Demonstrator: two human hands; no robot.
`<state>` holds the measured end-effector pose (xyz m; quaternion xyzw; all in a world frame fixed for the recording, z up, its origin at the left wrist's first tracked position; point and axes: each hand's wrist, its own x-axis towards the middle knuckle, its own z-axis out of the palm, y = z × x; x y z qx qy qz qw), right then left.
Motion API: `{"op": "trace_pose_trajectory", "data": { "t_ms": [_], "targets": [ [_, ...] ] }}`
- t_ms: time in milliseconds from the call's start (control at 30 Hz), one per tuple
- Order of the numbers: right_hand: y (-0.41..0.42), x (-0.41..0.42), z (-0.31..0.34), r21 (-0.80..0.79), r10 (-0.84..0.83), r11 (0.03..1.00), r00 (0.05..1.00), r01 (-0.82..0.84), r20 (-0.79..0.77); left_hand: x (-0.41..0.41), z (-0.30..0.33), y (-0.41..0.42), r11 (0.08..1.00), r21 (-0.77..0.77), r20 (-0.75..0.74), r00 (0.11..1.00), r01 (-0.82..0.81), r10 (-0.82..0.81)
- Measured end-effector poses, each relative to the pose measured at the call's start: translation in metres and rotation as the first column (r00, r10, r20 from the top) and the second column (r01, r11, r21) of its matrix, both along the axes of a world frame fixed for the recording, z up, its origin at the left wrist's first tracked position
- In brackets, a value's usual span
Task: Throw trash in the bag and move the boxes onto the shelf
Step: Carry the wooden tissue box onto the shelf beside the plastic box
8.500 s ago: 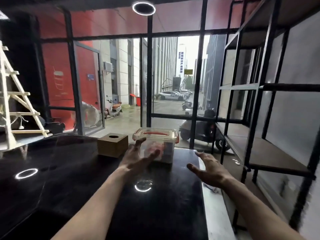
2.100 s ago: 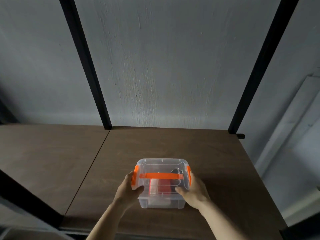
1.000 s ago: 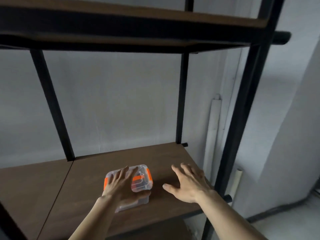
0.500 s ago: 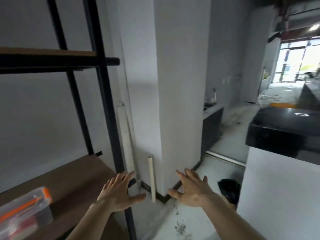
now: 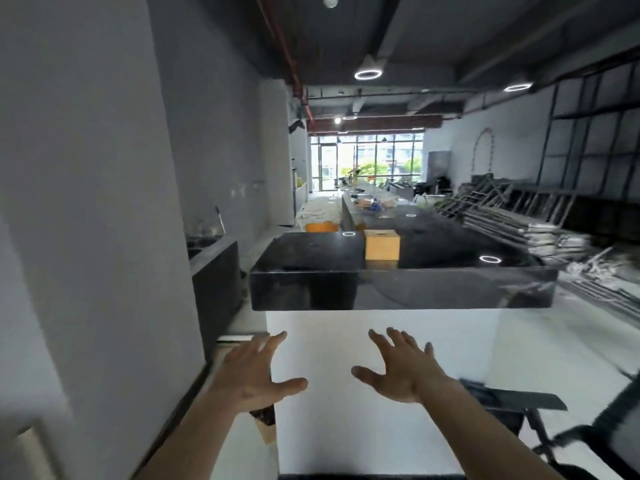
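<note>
A small wooden box (image 5: 382,244) with a slot in its top stands on the glossy black counter (image 5: 311,251) ahead of me. My left hand (image 5: 254,374) and my right hand (image 5: 403,370) are both stretched out in front, fingers spread, holding nothing, well short of the counter and below its top. The clear plastic box with orange clips and the shelf are out of view. No trash bag can be made out for certain.
A grey wall (image 5: 86,202) and a dark low cabinet (image 5: 216,271) close off the left. The counter rests on a white base (image 5: 381,358). Stacked metal frames (image 5: 519,216) lie on the floor at right. A dark chair or stand (image 5: 519,407) sits at lower right.
The clear box was set on the shelf and released. My view has swung away from the shelf toward the black counter, and both hands stay empty.
</note>
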<state>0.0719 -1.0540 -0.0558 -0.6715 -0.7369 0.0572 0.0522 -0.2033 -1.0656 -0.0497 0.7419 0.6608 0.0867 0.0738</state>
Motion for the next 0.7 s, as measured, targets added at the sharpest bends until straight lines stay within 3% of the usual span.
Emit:
{"op": "trace_pose_trajectory", "data": {
  "t_ms": [200, 467, 600, 700],
  "targets": [
    [0.068, 0.064, 0.017, 0.044, -0.142, 0.989, 0.99, 0.141, 0.023, 0.065, 0.01, 0.103, 0.991, 0.031, 0.019, 0.991, 0.132, -0.133],
    [0.219, 0.089, 0.04, 0.093, -0.193, 0.977, 0.981, 0.191, 0.017, 0.086, 0.027, 0.276, 0.977, 0.065, 0.126, 0.97, 0.203, -0.21],
    [0.289, 0.092, 0.053, 0.126, -0.206, 0.967, 0.969, 0.224, -0.139, 0.093, 0.036, 0.357, 0.979, 0.098, 0.295, 0.934, 0.18, -0.201],
    [0.329, 0.097, 0.058, 0.138, -0.225, 0.948, 0.91, 0.287, -0.347, 0.106, 0.037, 0.4, 0.983, 0.075, 0.509, 0.841, 0.17, -0.184]
  ]
}}
